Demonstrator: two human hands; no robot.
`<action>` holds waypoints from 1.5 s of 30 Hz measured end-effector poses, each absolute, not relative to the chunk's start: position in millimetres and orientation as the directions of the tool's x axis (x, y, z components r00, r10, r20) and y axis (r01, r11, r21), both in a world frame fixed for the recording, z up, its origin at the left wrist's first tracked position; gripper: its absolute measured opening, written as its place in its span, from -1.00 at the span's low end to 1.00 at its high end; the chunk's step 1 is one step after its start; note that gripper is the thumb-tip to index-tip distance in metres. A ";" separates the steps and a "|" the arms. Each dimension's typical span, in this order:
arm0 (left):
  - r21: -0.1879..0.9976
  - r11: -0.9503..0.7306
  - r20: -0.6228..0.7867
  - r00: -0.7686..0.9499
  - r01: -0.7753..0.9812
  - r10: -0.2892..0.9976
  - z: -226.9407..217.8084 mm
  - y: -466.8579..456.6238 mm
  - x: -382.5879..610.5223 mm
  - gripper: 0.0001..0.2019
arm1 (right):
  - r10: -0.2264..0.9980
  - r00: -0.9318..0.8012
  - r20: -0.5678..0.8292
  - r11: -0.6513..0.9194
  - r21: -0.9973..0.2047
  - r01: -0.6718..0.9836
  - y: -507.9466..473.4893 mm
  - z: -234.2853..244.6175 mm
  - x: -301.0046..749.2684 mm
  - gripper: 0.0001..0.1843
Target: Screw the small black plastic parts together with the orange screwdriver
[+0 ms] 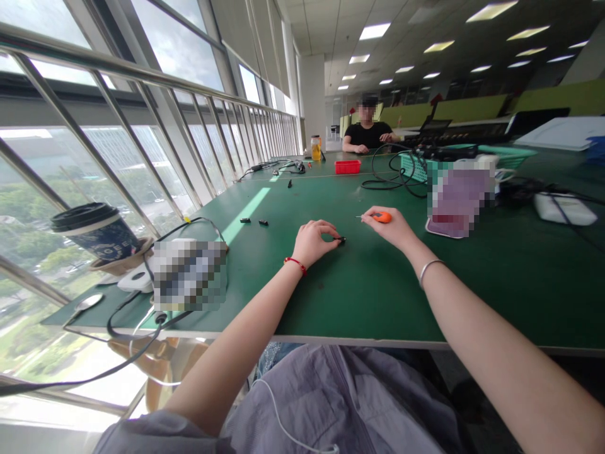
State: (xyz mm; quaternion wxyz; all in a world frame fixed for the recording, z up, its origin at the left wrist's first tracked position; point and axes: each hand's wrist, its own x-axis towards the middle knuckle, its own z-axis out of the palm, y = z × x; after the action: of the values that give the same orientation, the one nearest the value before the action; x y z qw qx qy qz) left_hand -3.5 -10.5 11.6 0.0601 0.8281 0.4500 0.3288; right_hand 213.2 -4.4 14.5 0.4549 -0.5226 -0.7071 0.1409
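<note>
Component (343, 240), small and black, sits on the desk (340, 302), pinched by the left hand (312, 243) in a fingertip grip; probably light, stiff, best held by its sides. Right hand (394, 228) grips an orange-handled tool (382, 217) nearby. Left fingers (329, 233) partly hide the part; two black pieces (263, 222) lie leftward, red tray (347, 167) beyond.

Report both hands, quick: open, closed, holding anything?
Left hand: closed, pinching a small black part between thumb and fingers.
Right hand: closed, holding an orange-handled tool, its thin shaft pointing left.
</note>
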 end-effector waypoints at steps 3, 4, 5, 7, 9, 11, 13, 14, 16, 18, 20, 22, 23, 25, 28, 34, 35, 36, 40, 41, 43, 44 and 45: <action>0.493 -0.550 0.403 0.383 0.675 0.831 5.7 -6.1 -4.8 -0.91 | 0.878 -0.045 0.476 0.371 -0.620 0.691 1.7 5.6 220.0 -0.76; 0.514 -0.540 0.385 0.383 0.667 0.839 4.2 -5.4 -4.4 -0.91 | 0.881 -0.053 0.470 0.370 -0.615 0.696 2.9 3.3 220.5 -0.77; 0.529 -0.532 0.372 0.382 0.661 0.846 3.0 -5.0 -3.8 -0.90 | 0.883 -0.060 0.465 0.370 -0.614 0.697 3.5 1.7 220.2 -0.77; 0.548 -0.513 0.353 0.373 0.661 0.858 1.9 -4.8 -2.0 -0.90 | 0.885 -0.066 0.460 0.371 -0.614 0.696 3.8 0.1 218.8 -0.77; 0.556 -0.489 0.334 0.358 0.672 0.872 2.9 -4.4 -1.4 -0.89 | 0.886 -0.069 0.458 0.371 -0.613 0.697 3.3 0.1 217.7 -0.77; 0.551 -0.464 0.323 0.336 0.693 0.885 6.8 -2.7 -4.3 -0.87 | 0.888 -0.072 0.455 0.372 -0.615 0.696 2.5 0.6 217.5 -0.77; 0.526 -0.425 0.328 0.285 0.737 0.901 14.1 0.4 -13.3 -0.84 | 0.891 -0.074 0.448 0.370 -0.621 0.691 2.0 1.2 218.0 -0.77; 0.492 -0.393 0.339 0.245 0.777 0.908 18.8 2.2 -20.6 -0.83 | 0.893 -0.078 0.443 0.370 -0.625 0.688 1.9 1.4 218.3 -0.77; 0.420 -0.281 0.408 0.097 0.863 0.908 29.0 5.5 -40.2 -0.81 | 0.897 -0.087 0.433 0.370 -0.629 0.684 1.9 1.8 218.9 -0.76; 0.408 -0.127 0.415 -0.060 0.904 0.908 37.7 7.6 -63.9 -0.79 | 0.902 -0.097 0.421 0.368 -0.630 0.684 2.0 2.2 219.1 -0.75; 0.417 -0.009 0.373 -0.162 0.909 0.914 42.8 8.4 -87.2 -0.78 | 0.904 -0.101 0.415 0.366 -0.633 0.682 1.9 2.6 219.0 -0.75; 0.415 0.073 0.339 -0.228 0.907 0.913 43.5 9.2 -105.5 -0.78 | 0.906 -0.100 0.411 0.364 -0.637 0.680 1.6 2.7 219.0 -0.76; 0.412 0.094 0.329 -0.244 0.906 0.912 42.5 10.0 -112.2 -0.78 | 0.907 -0.099 0.409 0.362 -0.639 0.679 1.4 2.6 219.0 -0.76; 0.407 0.106 0.308 -0.246 0.907 0.919 39.0 12.5 -120.6 -0.79 | 0.909 -0.104 0.403 0.361 -0.639 0.680 1.2 2.3 219.3 -0.77; 0.395 0.080 0.264 -0.196 0.915 0.945 34.3 16.6 -125.1 -0.82 | 0.909 -0.111 0.402 0.363 -0.633 0.683 1.3 1.7 219.7 -0.77; 0.450 0.090 0.311 -0.251 0.888 0.917 39.2 14.3 -125.7 -0.77 | 0.907 -0.118 0.405 0.369 -0.626 0.688 2.4 0.9 219.8 -0.78; 0.451 0.102 0.310 -0.262 0.887 0.914 40.2 13.8 -125.6 -0.76 | 0.907 -0.122 0.402 0.369 -0.625 0.688 2.7 0.7 219.9 -0.78; 0.449 0.110 0.302 -0.266 0.887 0.915 40.7 13.6 -125.5 -0.76 | 0.907 -0.127 0.402 0.373 -0.623 0.687 3.1 0.4 220.1 -0.77; 0.459 0.121 0.260 -0.263 0.880 0.929 38.6 16.7 -126.0 -0.76 | 0.902 -0.138 0.409 0.384 -0.615 0.688 3.8 -0.7 220.6 -0.77; 0.467 0.121 0.254 -0.264 0.876 0.930 37.4 17.9 -126.4 -0.76 | 0.903 -0.138 0.406 0.382 -0.616 0.689 3.7 -0.9 220.6 -0.77; 0.487 0.117 0.250 -0.267 0.866 0.931 35.0 20.3 -127.4 -0.77 | 0.906 -0.135 0.401 0.377 -0.619 0.689 3.4 -1.1 220.4 -0.76; 0.495 0.115 0.249 -0.267 0.861 0.931 33.8 21.6 -127.9 -0.78 | 0.905 -0.135 0.404 0.379 -0.618 0.689 3.3 -1.1 220.3 -0.76; 0.503 0.111 0.247 -0.266 0.857 0.932 32.6 22.8 -128.5 -0.79 | 0.902 -0.136 0.410 0.383 -0.616 0.688 3.3 -1.2 220.2 -0.76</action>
State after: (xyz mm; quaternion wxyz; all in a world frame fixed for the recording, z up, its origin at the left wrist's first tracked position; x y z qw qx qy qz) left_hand -128.5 22.8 32.6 0.0656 0.6024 0.7425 0.2856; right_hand 220.2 3.3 -1.2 0.3792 -0.5370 -0.7402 0.1412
